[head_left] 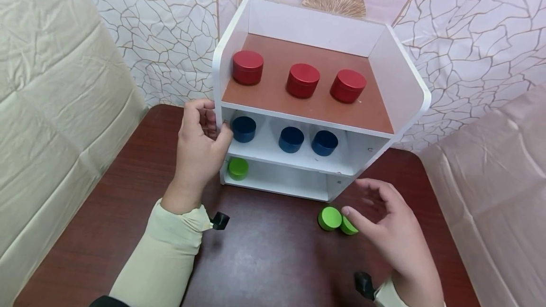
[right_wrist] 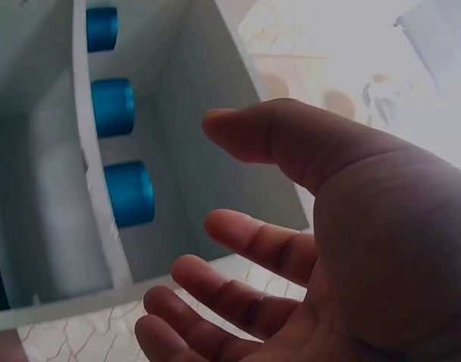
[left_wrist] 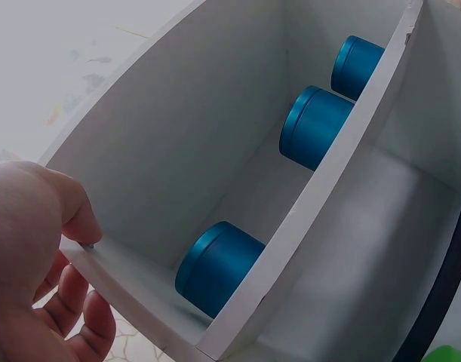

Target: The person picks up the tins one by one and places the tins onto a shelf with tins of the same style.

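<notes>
My left hand (head_left: 198, 148) grips the left side panel of a small white shelf unit (head_left: 294, 165), thumb on the inner face and fingers outside. Beside the thumb, on the middle shelf, stands a blue tin (head_left: 244, 129); two more blue tins (left_wrist: 317, 128) stand farther along it. My right hand (head_left: 394, 229) hovers off the unit's lower right corner, fingers spread and nothing held. Close to its thumb, a green tin (head_left: 330, 218) sits on the table, with a second green tin (head_left: 349, 226) partly hidden behind the thumb. Another green tin (head_left: 238, 168) stands at the left of the bottom shelf.
Three red tins, one at the left (head_left: 247, 67), stand on the unit's brown top (head_left: 294, 51) between raised side panels. A dark reddish-brown table (head_left: 264, 250) carries the unit. Cloth drapes (head_left: 47, 84) hang at both sides, and a patterned wall covering is behind.
</notes>
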### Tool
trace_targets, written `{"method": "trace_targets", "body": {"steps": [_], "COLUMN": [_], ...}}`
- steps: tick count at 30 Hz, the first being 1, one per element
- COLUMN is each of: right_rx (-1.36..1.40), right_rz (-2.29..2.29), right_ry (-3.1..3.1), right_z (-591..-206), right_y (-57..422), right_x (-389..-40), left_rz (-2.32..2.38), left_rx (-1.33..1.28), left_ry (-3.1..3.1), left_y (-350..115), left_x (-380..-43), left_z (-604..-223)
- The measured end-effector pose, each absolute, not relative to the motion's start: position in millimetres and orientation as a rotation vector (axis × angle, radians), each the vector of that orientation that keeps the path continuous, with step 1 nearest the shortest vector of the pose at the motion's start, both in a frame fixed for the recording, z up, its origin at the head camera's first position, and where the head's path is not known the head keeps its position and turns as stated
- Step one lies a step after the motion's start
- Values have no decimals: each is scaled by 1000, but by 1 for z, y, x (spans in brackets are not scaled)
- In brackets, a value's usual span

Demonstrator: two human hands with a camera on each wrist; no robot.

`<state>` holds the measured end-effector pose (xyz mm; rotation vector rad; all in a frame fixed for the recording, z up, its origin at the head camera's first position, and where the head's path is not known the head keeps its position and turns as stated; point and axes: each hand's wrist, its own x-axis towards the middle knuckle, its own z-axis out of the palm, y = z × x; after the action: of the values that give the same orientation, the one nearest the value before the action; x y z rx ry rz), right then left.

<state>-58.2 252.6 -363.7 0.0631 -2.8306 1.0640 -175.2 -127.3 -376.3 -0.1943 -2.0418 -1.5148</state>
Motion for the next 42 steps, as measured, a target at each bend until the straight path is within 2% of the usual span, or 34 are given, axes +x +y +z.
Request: {"method": "trace_targets", "body": {"steps": [20,42], "right_rx": [-155,-119], "right_rz": [1140,1315], "right_ry": [-2856,-2993], "right_z": [-404,-464], "right_y": [276,317], "right_x": [-51,-65], "left_rz": [-1507,-1512], "left_rx": [-196,-185], "left_ry": [-2041,-2059], "left_y": [-129,-128], "left_x": [-175,-173], "left_z": [-377,-376]}}
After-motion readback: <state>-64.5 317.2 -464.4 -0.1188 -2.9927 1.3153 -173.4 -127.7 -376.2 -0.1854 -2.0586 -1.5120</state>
